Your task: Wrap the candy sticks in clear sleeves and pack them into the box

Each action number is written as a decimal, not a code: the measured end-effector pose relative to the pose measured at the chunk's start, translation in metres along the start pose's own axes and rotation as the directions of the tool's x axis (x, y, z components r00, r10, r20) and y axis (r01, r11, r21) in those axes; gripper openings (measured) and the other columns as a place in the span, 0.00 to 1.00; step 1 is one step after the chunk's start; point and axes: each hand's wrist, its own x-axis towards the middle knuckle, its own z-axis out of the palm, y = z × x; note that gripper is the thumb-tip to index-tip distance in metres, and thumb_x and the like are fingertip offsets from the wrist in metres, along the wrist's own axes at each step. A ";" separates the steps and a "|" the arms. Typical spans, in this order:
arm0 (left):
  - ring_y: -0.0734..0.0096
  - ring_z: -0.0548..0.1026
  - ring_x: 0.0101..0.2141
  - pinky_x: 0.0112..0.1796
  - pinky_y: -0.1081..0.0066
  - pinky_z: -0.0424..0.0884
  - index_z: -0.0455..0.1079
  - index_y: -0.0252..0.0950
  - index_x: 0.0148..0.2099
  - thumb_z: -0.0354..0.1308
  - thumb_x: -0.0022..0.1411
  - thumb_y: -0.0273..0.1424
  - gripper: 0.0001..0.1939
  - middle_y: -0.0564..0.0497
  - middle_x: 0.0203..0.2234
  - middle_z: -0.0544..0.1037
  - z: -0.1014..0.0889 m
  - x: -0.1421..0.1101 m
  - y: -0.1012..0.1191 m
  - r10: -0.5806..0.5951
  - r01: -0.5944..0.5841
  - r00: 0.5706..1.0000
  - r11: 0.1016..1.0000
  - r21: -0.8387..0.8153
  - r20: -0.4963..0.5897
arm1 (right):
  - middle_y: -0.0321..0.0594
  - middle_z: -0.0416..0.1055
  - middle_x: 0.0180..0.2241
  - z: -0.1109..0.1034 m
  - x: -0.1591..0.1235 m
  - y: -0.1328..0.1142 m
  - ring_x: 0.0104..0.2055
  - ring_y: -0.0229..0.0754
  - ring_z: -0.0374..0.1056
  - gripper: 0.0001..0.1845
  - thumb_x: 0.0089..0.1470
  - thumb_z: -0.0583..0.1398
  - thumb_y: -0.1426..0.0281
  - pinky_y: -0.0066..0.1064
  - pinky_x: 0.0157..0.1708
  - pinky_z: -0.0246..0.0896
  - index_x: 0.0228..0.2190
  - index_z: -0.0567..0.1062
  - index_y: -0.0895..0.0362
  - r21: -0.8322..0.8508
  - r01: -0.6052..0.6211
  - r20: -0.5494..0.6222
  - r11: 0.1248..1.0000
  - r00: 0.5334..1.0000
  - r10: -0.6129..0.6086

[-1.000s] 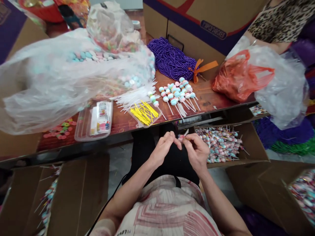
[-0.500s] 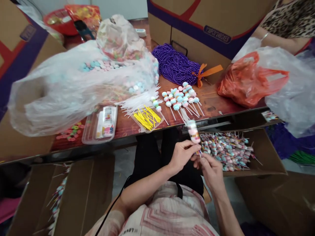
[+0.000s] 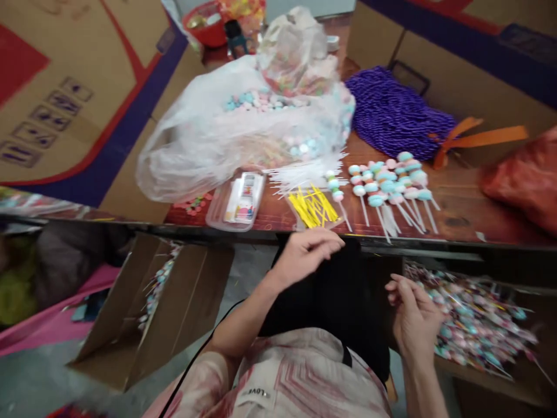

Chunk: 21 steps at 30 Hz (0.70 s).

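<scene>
Head view: left hand [image 3: 302,255] at near table edge, just beside yellow ties [image 3: 311,207]; fingers bent, thumb close, cannot tell if pinching anything. Right hand [image 3: 415,316] to right, near wrapped candy sticks [image 3: 470,325]; fingers loosely spread, nothing visible between. Unwrapped candy sticks [image 3: 375,201] lie on table [image 3: 456,206], right of ties. Seems interval between pieces; lifting thin stick would call for fingertip pinch.

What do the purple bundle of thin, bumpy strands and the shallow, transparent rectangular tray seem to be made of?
Purple bundle: probably shiny plastic beads; tiny highlights dot the strands, but blur hides their detail.
Transparent tray: likely smooth, clear plastic; the reddish-brown table shows through it.
</scene>
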 end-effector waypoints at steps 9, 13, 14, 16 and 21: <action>0.72 0.68 0.30 0.37 0.71 0.65 0.78 0.36 0.34 0.67 0.45 0.21 0.10 0.52 0.31 0.76 -0.185 0.035 0.003 0.140 0.194 0.905 0.706 0.681 -0.402 | 0.41 0.79 0.33 0.107 0.020 -0.061 0.35 0.43 0.75 0.09 0.62 0.60 0.68 0.36 0.41 0.69 0.39 0.80 0.54 -0.302 0.749 0.416 0.589 0.660 -0.626; 0.71 0.68 0.28 0.33 0.71 0.61 0.73 0.35 0.26 0.65 0.50 0.25 0.04 0.55 0.22 0.72 -0.199 0.046 -0.009 0.075 0.199 0.939 0.675 0.710 -0.335 | 0.41 0.79 0.34 0.130 0.006 -0.060 0.35 0.42 0.75 0.09 0.61 0.59 0.73 0.35 0.40 0.70 0.40 0.79 0.55 -0.202 0.810 0.492 0.551 0.570 -0.658; 0.71 0.68 0.27 0.33 0.71 0.60 0.72 0.35 0.25 0.65 0.51 0.26 0.05 0.55 0.21 0.72 -0.199 0.048 -0.011 0.079 0.207 0.934 0.676 0.707 -0.349 | 0.41 0.79 0.33 0.133 0.002 -0.059 0.35 0.42 0.75 0.09 0.61 0.59 0.74 0.35 0.40 0.69 0.40 0.79 0.55 -0.180 0.811 0.501 0.557 0.563 -0.657; 0.72 0.67 0.26 0.32 0.71 0.60 0.71 0.36 0.24 0.64 0.52 0.26 0.07 0.56 0.20 0.71 -0.198 0.050 -0.013 0.110 0.205 0.909 0.721 0.662 -0.402 | 0.41 0.79 0.33 0.135 -0.006 -0.058 0.35 0.42 0.75 0.09 0.61 0.59 0.75 0.34 0.40 0.69 0.40 0.79 0.56 -0.147 0.802 0.519 0.579 0.561 -0.645; 0.76 0.66 0.24 0.29 0.74 0.61 0.70 0.36 0.27 0.65 0.54 0.30 0.08 0.57 0.20 0.70 -0.167 0.033 -0.009 0.259 0.005 0.783 0.907 0.422 -0.565 | 0.39 0.78 0.32 0.147 -0.025 -0.066 0.33 0.40 0.74 0.07 0.61 0.60 0.72 0.32 0.37 0.68 0.38 0.80 0.55 -0.081 0.657 0.542 0.749 0.660 -0.520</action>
